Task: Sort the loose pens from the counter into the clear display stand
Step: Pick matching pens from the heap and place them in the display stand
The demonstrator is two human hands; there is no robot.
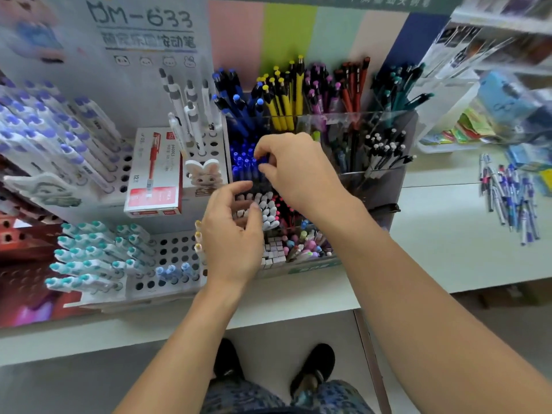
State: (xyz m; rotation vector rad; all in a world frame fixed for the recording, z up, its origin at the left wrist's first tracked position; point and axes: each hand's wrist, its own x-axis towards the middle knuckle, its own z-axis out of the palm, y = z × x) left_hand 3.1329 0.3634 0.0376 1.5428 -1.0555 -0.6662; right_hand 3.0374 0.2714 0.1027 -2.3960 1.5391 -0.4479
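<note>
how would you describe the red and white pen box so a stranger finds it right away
Start at the tall white card marked DM-633 at the back left. Just below it, left of the clear stand, a flat box lies on the white holed racks. It is the only box there: white above, red below, with a red pen pictured on top.

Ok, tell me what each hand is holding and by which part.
The right hand pinches a blue pen at its capped top end, over the clear display stand. The left hand holds nothing.

red pen box (155, 171), bunny eraser (204, 174), teal-capped pens in white rack (89, 258)
</note>
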